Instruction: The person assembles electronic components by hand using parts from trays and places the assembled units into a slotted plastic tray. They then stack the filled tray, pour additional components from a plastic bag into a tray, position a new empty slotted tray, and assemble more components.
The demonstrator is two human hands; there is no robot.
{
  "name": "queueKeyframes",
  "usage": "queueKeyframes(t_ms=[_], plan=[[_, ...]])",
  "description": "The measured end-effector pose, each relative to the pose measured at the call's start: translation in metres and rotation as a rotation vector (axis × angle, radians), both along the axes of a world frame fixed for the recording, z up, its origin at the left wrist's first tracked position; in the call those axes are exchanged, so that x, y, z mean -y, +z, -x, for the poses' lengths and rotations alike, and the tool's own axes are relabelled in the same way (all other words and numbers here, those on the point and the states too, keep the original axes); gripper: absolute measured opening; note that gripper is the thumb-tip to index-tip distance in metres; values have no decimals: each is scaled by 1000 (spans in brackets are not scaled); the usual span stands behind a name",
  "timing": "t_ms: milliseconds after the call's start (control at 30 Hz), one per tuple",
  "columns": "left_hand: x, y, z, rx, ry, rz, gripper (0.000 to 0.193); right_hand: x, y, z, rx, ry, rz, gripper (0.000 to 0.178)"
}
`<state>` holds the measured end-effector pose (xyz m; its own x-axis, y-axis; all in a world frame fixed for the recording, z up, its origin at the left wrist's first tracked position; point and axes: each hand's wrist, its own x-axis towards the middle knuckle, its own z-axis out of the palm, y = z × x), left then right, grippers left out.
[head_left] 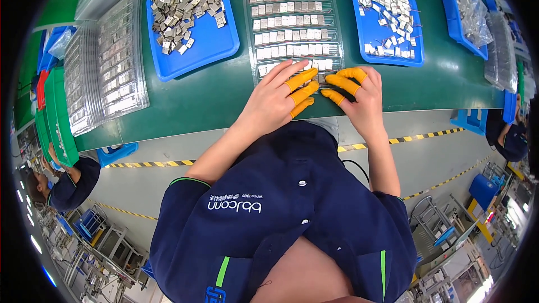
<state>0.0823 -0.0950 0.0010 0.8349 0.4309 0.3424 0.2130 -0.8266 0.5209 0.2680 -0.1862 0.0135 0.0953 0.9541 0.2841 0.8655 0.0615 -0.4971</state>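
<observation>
A clear plastic blister tray (294,21) lies lengthwise in front of me, its rows filled with small metal plug connectors, some showing white faces. Both hands meet at its near end. My left hand (272,98) has yellow finger cots on the thumb and two fingers, curled in from the left. Facing it, my right hand (364,95) wears the same cots, its fingers bent over the tray's near row. A greyish metal connector (321,79) shows between the fingertips, closed in on it from both sides; the fingers partly hide that row.
A blue tray (210,50) of loose metal connectors stands left; another blue tray (368,28) holds white connectors with thin wires. Stacked clear blister trays (106,67) and a green bin (59,115) are farther left. A blue bin (457,28) with plastic bags stands right. Co-workers sit at both sides.
</observation>
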Motion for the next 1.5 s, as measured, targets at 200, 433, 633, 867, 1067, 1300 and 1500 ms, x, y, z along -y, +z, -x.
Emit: queueKeyframes(t_ms=[200, 433, 633, 867, 1067, 1300, 1500], plan=[[0, 1, 2, 42, 8, -10, 28, 0, 3, -1, 29, -13, 7, 29], [0, -6, 4, 18, -8, -62, 29, 1, 1, 3, -26, -7, 16, 28], [0, -4, 3, 86, 35, -25, 26, 3, 1, 1, -56, -31, 13, 29], [-2, 0, 5, 123, 126, -42, 26, 5, 4, -2, -74, -54, 29, 31], [-42, 12, 35, 309, 631, -193, 27, -4, 7, -42, -37, -238, -178, 24], [-104, 12, 112, 9, 1034, -243, 23, -68, -1, -102, -52, -408, -5, 22], [-117, 5, 122, -153, 1022, -217, 22, -99, -13, -112, 193, -427, 60, 16]])
